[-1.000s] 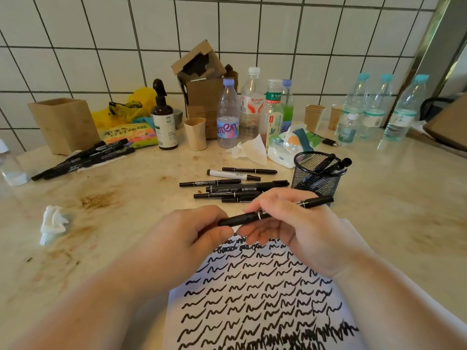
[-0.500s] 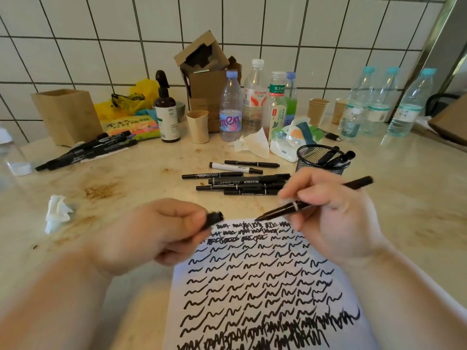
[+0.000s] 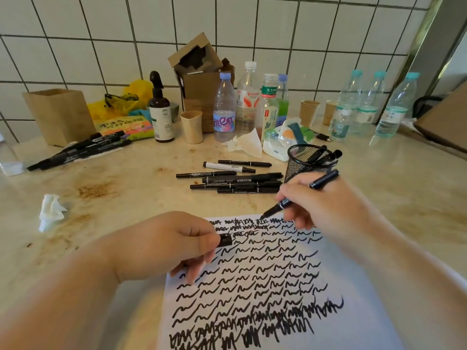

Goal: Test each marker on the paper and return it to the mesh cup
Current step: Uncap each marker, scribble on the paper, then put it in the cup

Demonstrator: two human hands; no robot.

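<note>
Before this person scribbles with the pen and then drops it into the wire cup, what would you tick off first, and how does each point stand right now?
1. Cap off the marker: ok, the tip is bare.
2. Cap kept at hand: ok, the left hand pinches the cap.
3. Writing grip: ok, the right hand holds the marker tip-down.
4. Tip on the paper: ok, it appears to meet the sheet's top edge, among the scribbles.
5. Blank space under the tip: cannot tell, the top rows look crowded.
6. Room in the mesh cup: ok, a few markers stand inside with open space left.
</note>
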